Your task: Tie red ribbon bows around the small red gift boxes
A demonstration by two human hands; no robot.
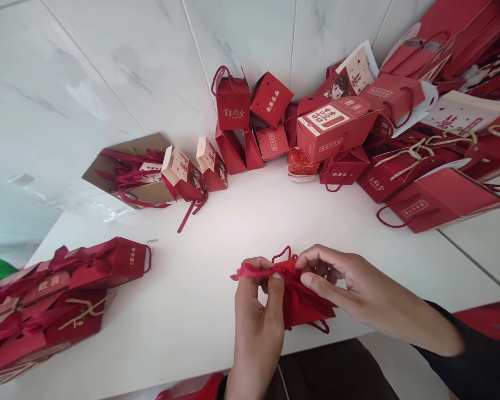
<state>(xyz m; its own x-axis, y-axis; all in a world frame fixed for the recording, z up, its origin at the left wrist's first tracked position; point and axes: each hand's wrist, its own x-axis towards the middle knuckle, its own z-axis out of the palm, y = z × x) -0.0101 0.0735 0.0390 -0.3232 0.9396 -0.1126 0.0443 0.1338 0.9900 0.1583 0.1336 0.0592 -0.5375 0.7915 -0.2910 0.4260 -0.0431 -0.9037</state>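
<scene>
Lower centre of frame: left hand [260,319] pinching red ribbon [254,271] over red gift box [302,311], right hand [344,280] curled alongside, grip unclear; apparently bow-tying, next wanting an even pull.

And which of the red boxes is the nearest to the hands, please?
The red box between the left hand and right hand, its ribbon pinched in the left; all other boxes sit farther off.

Red ribbon [254,271] is pinched by the left hand [258,328] over a small red box [306,312], beside which the right hand [337,280] is held, while other red boxes [233,103] are ranged along the tiled wall [120,61].
</scene>
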